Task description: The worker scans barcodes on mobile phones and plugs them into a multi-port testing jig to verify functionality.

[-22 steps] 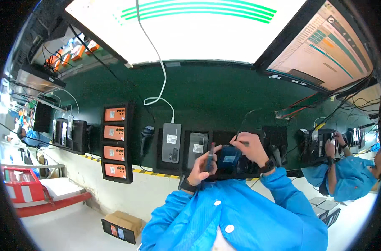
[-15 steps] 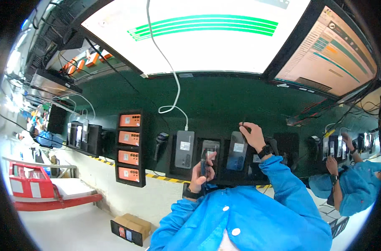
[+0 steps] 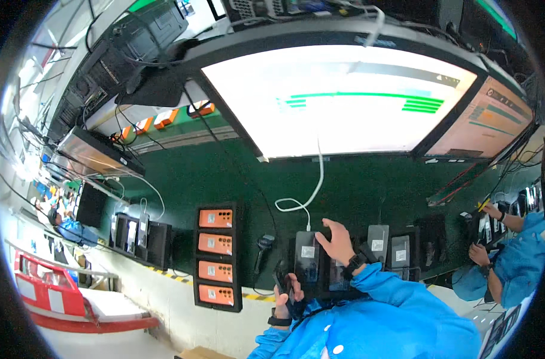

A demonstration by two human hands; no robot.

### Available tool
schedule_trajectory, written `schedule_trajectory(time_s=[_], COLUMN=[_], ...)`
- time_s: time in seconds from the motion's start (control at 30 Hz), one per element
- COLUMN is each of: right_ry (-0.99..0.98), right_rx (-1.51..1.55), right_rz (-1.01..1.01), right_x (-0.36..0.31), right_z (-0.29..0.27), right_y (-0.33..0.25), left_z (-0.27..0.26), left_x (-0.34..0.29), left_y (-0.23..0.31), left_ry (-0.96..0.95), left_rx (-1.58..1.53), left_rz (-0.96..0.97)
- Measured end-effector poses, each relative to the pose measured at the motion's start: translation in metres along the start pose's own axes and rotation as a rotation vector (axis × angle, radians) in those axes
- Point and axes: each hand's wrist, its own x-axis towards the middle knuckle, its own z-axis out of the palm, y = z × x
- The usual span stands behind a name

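My left hand (image 3: 289,292) is closed around a dark phone (image 3: 282,275), held edge-on near my body. My right hand (image 3: 338,242) hovers with thumb and forefinger apart, beside the upper end of a grey phone (image 3: 307,254) that has a white cable (image 3: 309,222) plugged into its top. Under my right wrist another phone (image 3: 338,276) lies in the black tray, partly hidden. To the right of that hand a grey phone with a white label (image 3: 377,239) sits slightly askew, and one more labelled phone (image 3: 400,250) lies beside it.
A black tray of orange phones (image 3: 217,312) stands to the left, with a handheld scanner (image 3: 264,244) between it and the cabled phone. A large lit monitor (image 3: 338,125) and a second screen (image 3: 482,125) rise behind. On the right a co-worker in blue (image 3: 506,257) handles phones.
The view has tilted upward, so things sit lower. My right hand has left the top of the phone on the right and moved left to the cabled phone. The left hand still holds its phone.
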Motion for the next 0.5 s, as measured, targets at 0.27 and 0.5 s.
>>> schedule_trajectory(time_s=[0.27, 0.5], right_ry=[0.067, -0.032], right_rx=[-0.236, -0.24], right_rz=[0.1, 0.084], right_x=[0.003, 0.04], right_z=[0.032, 0.068], right_y=[-0.021, -0.009], left_z=[-0.042, -0.067], left_x=[0.012, 0.024], left_y=[0.049, 0.051], left_ry=[0.045, 0.218], left_rx=[0.368, 0.575], left_rz=[-0.059, 0.067])
